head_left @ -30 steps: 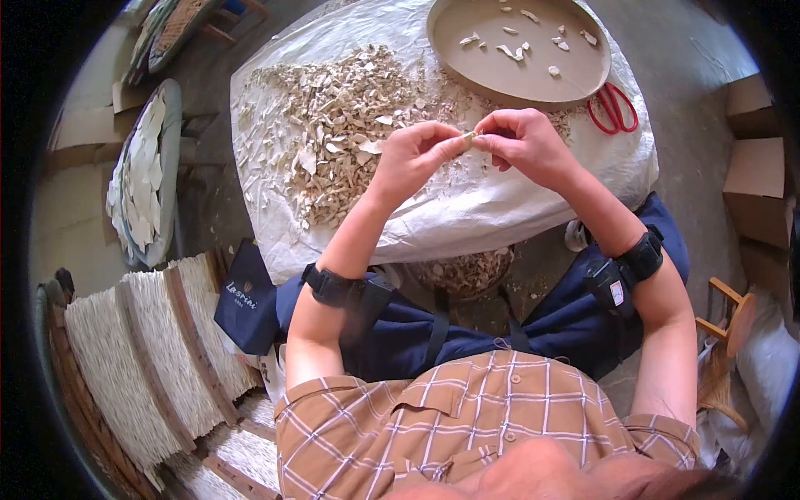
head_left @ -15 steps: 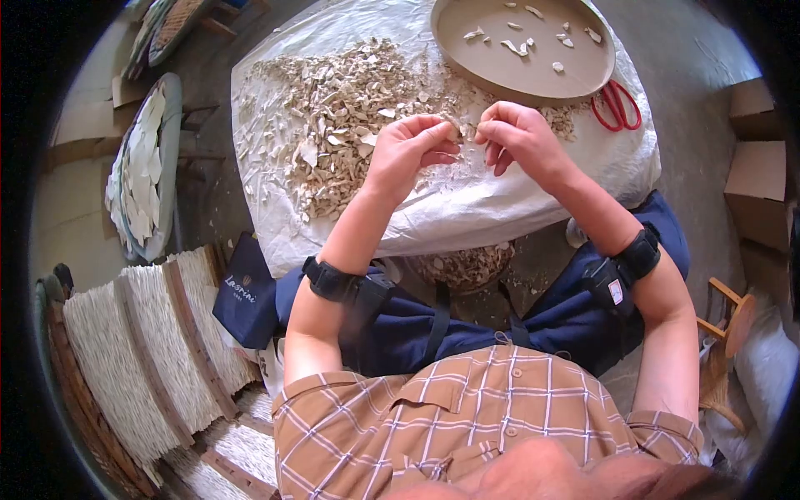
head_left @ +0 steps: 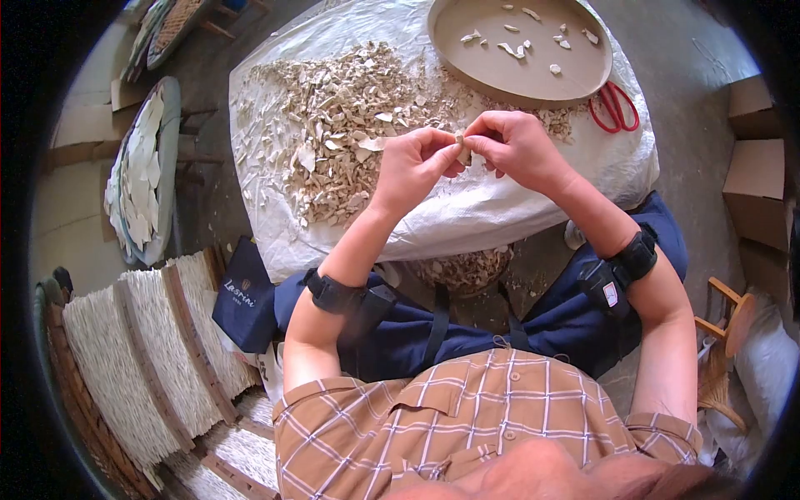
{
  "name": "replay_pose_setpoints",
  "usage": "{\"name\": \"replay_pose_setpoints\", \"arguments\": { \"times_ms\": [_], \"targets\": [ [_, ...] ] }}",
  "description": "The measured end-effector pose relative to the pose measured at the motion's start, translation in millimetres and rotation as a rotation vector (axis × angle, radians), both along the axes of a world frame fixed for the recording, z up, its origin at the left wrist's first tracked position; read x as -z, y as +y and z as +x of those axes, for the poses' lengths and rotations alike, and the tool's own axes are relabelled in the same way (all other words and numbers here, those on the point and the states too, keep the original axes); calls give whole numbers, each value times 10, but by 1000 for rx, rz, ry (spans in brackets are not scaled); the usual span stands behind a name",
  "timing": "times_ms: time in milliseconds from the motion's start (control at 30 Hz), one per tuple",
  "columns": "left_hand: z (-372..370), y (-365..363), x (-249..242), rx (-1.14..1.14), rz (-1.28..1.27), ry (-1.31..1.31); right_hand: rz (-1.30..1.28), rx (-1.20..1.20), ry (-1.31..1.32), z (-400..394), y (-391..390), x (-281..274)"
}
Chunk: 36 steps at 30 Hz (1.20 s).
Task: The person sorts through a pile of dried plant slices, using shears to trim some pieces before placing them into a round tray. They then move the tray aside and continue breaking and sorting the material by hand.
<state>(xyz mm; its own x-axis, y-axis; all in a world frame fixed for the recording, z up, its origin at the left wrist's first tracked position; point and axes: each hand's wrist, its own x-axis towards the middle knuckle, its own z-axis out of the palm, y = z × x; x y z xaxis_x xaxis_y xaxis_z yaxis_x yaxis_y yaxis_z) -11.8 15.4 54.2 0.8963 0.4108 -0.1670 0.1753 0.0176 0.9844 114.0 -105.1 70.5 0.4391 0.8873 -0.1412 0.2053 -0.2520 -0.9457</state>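
Over the white-covered table, my left hand [head_left: 421,164] and my right hand [head_left: 515,146] meet, thumbs and fingers pinched. Between their fingertips is a small pale dried piece [head_left: 462,150], mostly covered by the fingers. Left of my hands spreads a heap of broken, cream-coloured dried flakes [head_left: 342,121]. Beyond my right hand stands a round shallow tray [head_left: 533,71] with several pale pieces lying apart in it. Red-handled scissors [head_left: 615,108] lie at the tray's right side, their blades hidden.
A white plastic sheet [head_left: 275,196] covers the table. Beneath its front edge sits a container of flakes [head_left: 464,268]. Racks of pale strips [head_left: 125,358] stand at lower left, an oval tray of white sheets [head_left: 143,171] behind them. Cardboard boxes [head_left: 757,179] and a wooden stool [head_left: 737,321] are at right.
My hands have come together from slightly apart, and their fingertips now meet around the small piece. Both sit a little lower in the view.
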Motion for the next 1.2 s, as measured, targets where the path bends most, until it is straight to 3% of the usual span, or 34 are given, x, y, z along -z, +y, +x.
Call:
{"name": "replay_pose_setpoints", "arguments": {
  "times_ms": [33, 100, 167, 233, 267, 333, 367, 433, 500, 667, 800, 867, 900, 967, 1033, 1100, 1133, 1200],
  "targets": [
    [-3, -11, 2, -7, 32, 3, 0, 0, 0, -18, 2, 31],
    [-4, -16, 25, -22, -12, 23, 266, 23, -682, -68, 15, 122],
    [-5, -13, 46, -35, -56, 43, 235, 9, -755, -128, 17, 117],
    [3, 4, 62, -123, -370, -5, 279, 10, -746, -154, 15, 125],
    [21, 25, 59, -162, -402, -8, 278, 11, -746, -154, 5, 102],
    [27, 49, 17, -180, -425, -29, -3, 91, 118, -127, -3, 28],
    [26, 57, -1, -198, -449, -48, -2, 87, 115, -93, 4, 38],
    [10, 52, -13, -176, -415, -50, 31, 184, 563, -19, 18, 64],
    [1, 37, -11, -126, -351, -50, 33, 185, 564, -18, 12, 62],
    [19, 10, -11, -106, -215, -65, 77, 51, 244, 14, 10, 84],
    [18, -7, -71, -52, -29, -34, 51, 35, 208, 7, 0, 47],
    [16, -19, -77, -52, 22, -10, 96, 42, -187, -27, -14, 35],
    [20, -26, -74, -53, 72, 13, 94, 42, -186, -43, -8, 51],
    [37, -46, 1, -84, 11, 13, 312, 42, -817, -83, 5, 130],
    [39, -48, 47, -114, -50, 15, 367, 59, -822, -68, 5, 144],
    [52, -27, 56, -175, -311, -57, -8, 176, 163, -32, -8, 46],
    [57, 7, 53, -178, -367, -46, 56, 166, 529, 34, -2, 52],
    [43, 36, 49, -173, -401, -62, 58, 167, 607, 36, -16, 77]
  ]
}}
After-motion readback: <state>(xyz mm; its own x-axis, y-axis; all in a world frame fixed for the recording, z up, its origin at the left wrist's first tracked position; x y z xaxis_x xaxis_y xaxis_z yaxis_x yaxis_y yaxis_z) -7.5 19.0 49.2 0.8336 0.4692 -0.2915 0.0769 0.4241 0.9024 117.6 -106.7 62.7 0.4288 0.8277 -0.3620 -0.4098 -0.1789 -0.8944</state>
